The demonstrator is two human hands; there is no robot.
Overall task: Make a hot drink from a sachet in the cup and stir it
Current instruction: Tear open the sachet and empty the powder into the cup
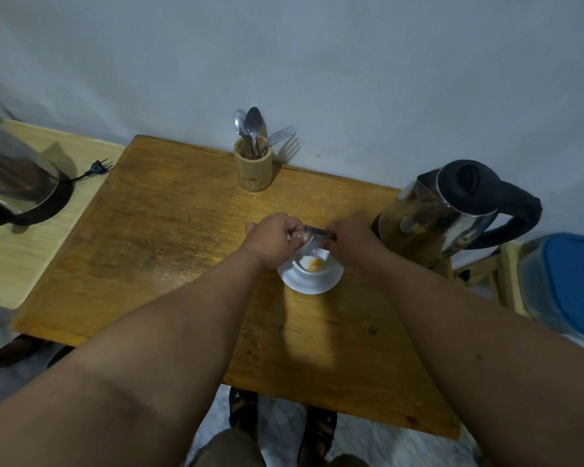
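A white cup (312, 264) stands on a white saucer (309, 284) in the middle of the wooden table (169, 237). Orange powder lies in the bottom of the cup. Directly above the cup, my left hand (273, 239) and my right hand (353, 241) both pinch a small silvery sachet (314, 237); its torn mouth hangs down toward the cup. A steel electric kettle (452, 210) with a black lid and handle stands just right of my right hand. Behind the cup, a wooden holder (253, 166) keeps two spoons (252, 128) and a fork.
A second steel kettle (14, 183) on a black base sits on a paler side table at the left, its plug (96, 168) lying loose. A clear container with a blue lid (567, 284) stands at the right edge. A wall runs behind the table.
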